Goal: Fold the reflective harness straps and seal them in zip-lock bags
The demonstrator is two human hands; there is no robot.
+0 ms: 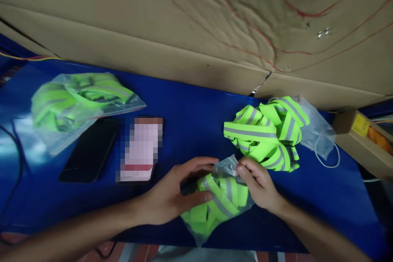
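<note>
A clear plastic bag (201, 233) holding neon-yellow reflective straps (225, 196) is between my hands near the table's front edge. My left hand (178, 194) grips the bag's left side, with the thumb lying across its front and the fingers reaching over the top. At the bag's upper right corner, my right hand (258, 182) pinches the plastic between thumb and fingers. Just beyond my right hand lies a loose heap of similar neon straps (267, 131) with grey stripes. Part of the bag's left side is hidden by my left hand.
Filled bags of neon straps (82, 96) lie at the left of the blue table (190, 110). Nearby are a black phone (89, 151) and a lit phone (139, 147). A clear bag (319, 127) and cardboard box (353, 135) sit right. A cardboard panel (138, 16) backs the table.
</note>
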